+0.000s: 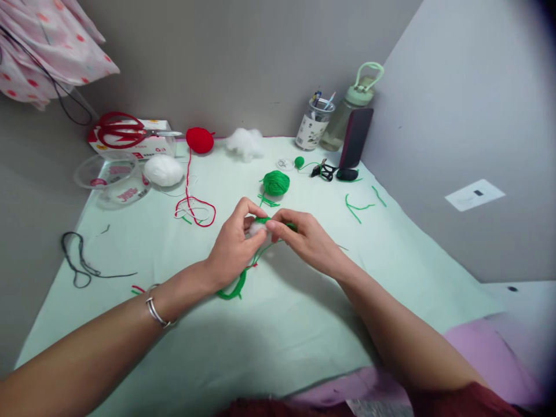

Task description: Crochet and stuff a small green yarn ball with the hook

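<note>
My left hand [234,243] and my right hand [304,234] meet over the middle of the pale green cloth [278,324]. Both pinch a small white stuffing tuft wrapped in green yarn [259,227]. Fingers of both hands are closed on it. A green yarn strand [237,286] hangs from the tuft down under my left wrist. A green yarn ball [276,183] lies just beyond my hands. My left wrist wears a silver bracelet [155,310].
Red yarn ball [200,140] with a loose red strand [193,205], white yarn ball [164,170], white stuffing [245,142], red scissors [119,130] on a box, clear bowl [108,174], pen jar [313,124], green bottle [351,107], phone [356,138], dark cord [80,260], green yarn scraps [358,207].
</note>
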Available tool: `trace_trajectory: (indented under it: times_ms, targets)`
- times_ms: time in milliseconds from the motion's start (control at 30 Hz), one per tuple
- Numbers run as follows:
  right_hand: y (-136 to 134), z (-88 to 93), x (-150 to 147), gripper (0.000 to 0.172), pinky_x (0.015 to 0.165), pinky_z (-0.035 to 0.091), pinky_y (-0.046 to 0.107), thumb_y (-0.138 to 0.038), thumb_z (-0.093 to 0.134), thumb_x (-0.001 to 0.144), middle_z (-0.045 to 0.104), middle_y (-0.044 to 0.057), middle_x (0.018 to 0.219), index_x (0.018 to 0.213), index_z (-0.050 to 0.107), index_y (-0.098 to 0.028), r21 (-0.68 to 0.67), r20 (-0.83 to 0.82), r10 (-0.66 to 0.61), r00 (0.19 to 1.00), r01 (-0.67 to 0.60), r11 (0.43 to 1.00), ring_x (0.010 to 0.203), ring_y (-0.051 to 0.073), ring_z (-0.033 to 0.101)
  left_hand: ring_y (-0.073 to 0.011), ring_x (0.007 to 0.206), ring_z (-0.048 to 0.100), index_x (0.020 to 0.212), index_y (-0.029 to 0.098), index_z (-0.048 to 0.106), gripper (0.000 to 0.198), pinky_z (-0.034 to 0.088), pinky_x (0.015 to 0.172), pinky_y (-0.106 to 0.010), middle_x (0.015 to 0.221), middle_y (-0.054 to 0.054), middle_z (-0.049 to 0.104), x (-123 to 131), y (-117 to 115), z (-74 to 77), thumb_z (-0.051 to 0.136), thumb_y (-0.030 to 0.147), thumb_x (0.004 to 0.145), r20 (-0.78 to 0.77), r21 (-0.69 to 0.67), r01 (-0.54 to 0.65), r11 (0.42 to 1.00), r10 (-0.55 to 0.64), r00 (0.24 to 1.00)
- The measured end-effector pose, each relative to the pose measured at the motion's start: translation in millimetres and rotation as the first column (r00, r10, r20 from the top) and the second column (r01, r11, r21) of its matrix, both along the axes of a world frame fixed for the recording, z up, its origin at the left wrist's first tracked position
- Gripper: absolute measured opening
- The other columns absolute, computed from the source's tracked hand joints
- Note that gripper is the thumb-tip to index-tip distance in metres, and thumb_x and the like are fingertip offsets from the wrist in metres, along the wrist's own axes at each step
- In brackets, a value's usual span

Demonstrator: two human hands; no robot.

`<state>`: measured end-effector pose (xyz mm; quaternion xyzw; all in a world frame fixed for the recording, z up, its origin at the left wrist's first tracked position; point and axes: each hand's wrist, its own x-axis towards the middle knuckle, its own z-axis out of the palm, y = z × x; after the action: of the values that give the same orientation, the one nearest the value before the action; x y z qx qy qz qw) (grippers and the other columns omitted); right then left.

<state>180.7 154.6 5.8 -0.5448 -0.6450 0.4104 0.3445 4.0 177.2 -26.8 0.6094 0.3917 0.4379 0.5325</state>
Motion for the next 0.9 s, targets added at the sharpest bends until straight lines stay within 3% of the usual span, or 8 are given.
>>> trace_trajectory:
  times_ms: [67,167,267,433,567,667,800,900]
  targets:
    - [0.3,0.4,1.0,0.053,0.061,0.033,0.029,-0.063,0.058,0.099,0.056,-0.003,0.065,0.071,0.062,-0.018,-0.026,0.088,0.051,0.995,-0.049,0.998,0.061,0.011,0.042,-0.0108,0.065,0.060,0.097,0.024,0.055,0.022,0.046,0.057,-0.024,0.082,0.005,0.061,-0.2,0.3,-0.5,0.067,0.013,0.082,-0.023,-0.043,0.008,0.999,-0.009,1.000]
    - [1.1,0.3,2.6,0.056,0.057,0.028,0.030,-0.066,0.058,0.097,0.049,-0.005,0.060,0.067,0.059,-0.019,-0.074,0.091,0.066,0.994,-0.059,0.995,0.055,0.009,0.035,-0.0121,0.060,0.061,0.099,0.024,0.053,0.022,0.044,0.053,-0.023,0.070,0.007,0.059,-0.7,1.9,1.3,0.068,0.017,0.083,-0.038,-0.132,0.038,0.991,-0.044,0.998]
    - [3.3,-2.3,3.3,0.057,0.055,0.025,0.030,-0.069,0.063,0.091,0.046,-0.006,0.056,0.063,0.057,-0.020,-0.082,0.070,0.006,0.998,0.000,0.997,0.053,0.009,0.032,-0.0152,0.064,0.066,0.103,0.025,0.051,0.027,0.048,0.056,-0.024,0.066,0.007,0.062,-2.0,3.7,4.3,0.070,0.021,0.085,-0.023,-0.203,0.096,0.974,-0.103,0.994]
    - [5.6,-3.8,4.5,0.046,0.057,0.028,0.030,-0.058,0.065,0.091,0.053,-0.004,0.059,0.067,0.058,-0.020,-0.013,0.071,-0.083,0.994,0.084,0.996,0.056,0.010,0.038,-0.0138,0.076,0.076,0.103,0.021,0.053,0.029,0.061,0.077,-0.032,0.098,0.002,0.066,-5.1,9.6,4.8,0.075,0.034,0.089,0.138,-0.186,0.201,0.962,-0.176,0.975]
    - [3.1,0.2,4.8,0.027,0.063,0.033,0.029,-0.037,0.057,0.096,0.059,-0.002,0.069,0.076,0.061,-0.019,0.001,0.009,0.023,1.000,-0.023,1.000,0.063,0.012,0.045,-0.0114,0.068,0.075,0.099,0.020,0.054,0.028,0.061,0.075,-0.032,0.098,0.003,0.063,-5.7,15.2,1.6,0.076,0.033,0.088,0.137,-0.181,0.169,0.969,-0.145,0.980]
    - [-2.6,2.7,-1.9,0.017,0.062,0.032,0.029,-0.028,0.054,0.093,0.055,-0.004,0.068,0.079,0.059,-0.020,-0.021,-0.029,0.046,0.999,-0.047,0.999,0.064,0.012,0.044,-0.0105,0.059,0.069,0.097,0.021,0.052,0.021,0.055,0.063,-0.025,0.076,0.007,0.063,-3.8,15.3,0.8,0.071,0.023,0.087,0.058,-0.159,0.112,0.981,-0.104,0.993]
    - [-11.8,1.8,-17.1,0.016,0.060,0.032,0.028,-0.026,0.054,0.092,0.051,-0.005,0.066,0.076,0.054,-0.022,0.022,-0.020,0.011,1.000,-0.010,1.000,0.062,0.012,0.043,-0.0079,0.046,0.055,0.092,0.023,0.051,0.021,0.043,0.047,-0.021,0.064,0.011,0.057,-0.6,12.7,2.0,0.065,0.013,0.081,0.008,-0.129,0.028,0.991,-0.027,1.000]
    - [-12.8,-2.8,-21.6,0.019,0.060,0.031,0.028,-0.023,0.057,0.087,0.051,-0.005,0.066,0.072,0.047,-0.023,0.116,0.084,-0.029,0.996,0.019,0.993,0.061,0.011,0.040,-0.0090,0.048,0.060,0.089,0.022,0.051,0.019,0.051,0.052,-0.024,0.068,0.009,0.060,-0.4,12.7,3.7,0.066,0.014,0.080,0.076,-0.214,0.062,0.975,-0.046,0.996]
